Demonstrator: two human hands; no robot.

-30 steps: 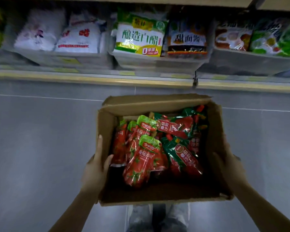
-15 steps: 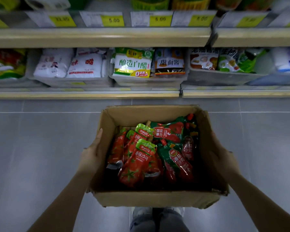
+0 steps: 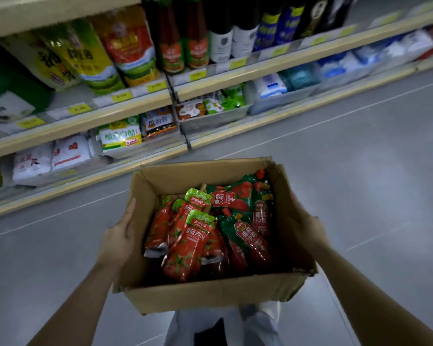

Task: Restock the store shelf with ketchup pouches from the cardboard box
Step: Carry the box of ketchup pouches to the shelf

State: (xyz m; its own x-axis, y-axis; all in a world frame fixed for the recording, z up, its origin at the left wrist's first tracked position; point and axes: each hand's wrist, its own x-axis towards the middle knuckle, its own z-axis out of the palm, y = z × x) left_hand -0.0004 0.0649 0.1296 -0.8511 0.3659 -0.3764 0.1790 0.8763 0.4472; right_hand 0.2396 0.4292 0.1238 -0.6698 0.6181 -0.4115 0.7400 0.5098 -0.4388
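An open cardboard box (image 3: 205, 294) hangs in front of me above the floor, carried between both hands. Inside lie several red and green ketchup pouches (image 3: 189, 245), heaped loosely, some with green tops and some dark green ones (image 3: 248, 236) toward the right. My left hand (image 3: 118, 236) presses flat against the box's left wall, fingers straight and pointing forward. My right hand (image 3: 305, 228) presses against the right wall; its fingers are partly hidden by the box. The store shelf (image 3: 125, 108) runs across the upper left, tilted in view.
Shelf tiers hold sauce bottles (image 3: 183, 43), yellow and green bags (image 3: 85, 58), white sacks (image 3: 50, 156) and vinegar pouches (image 3: 119, 137) in grey bins on the lowest tier. Yellow price tags (image 3: 121, 96) line the edges. Grey tiled floor (image 3: 360, 171) stretches right. My legs show below the box.
The view has risen and swung to the right, so upper shelf tiers with bottles now show and the shelf looks slanted. Both hands keep the same hold on the box.
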